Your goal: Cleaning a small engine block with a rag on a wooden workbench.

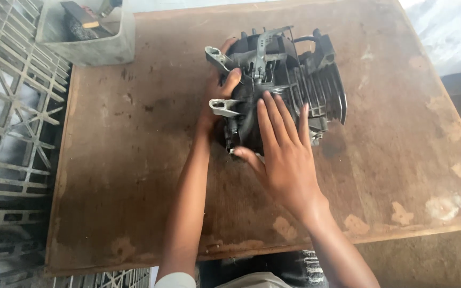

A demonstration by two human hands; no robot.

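Note:
A dark, greasy small engine block (300,80) with cooling fins and grey metal brackets lies on a worn brown wooden table (134,160). My left hand (217,98) grips the block's left side, thumb hooked over the top near a grey bracket. My right hand (281,152) lies flat on the block's near face, fingers spread and pointing away from me, thumb under its lower edge.
A grey plastic tub (89,37) holding a brush and small tools stands at the table's far left corner. A grey plastic lattice crate (12,122) sits left of the table. The table's near edge (294,245) runs just in front of me.

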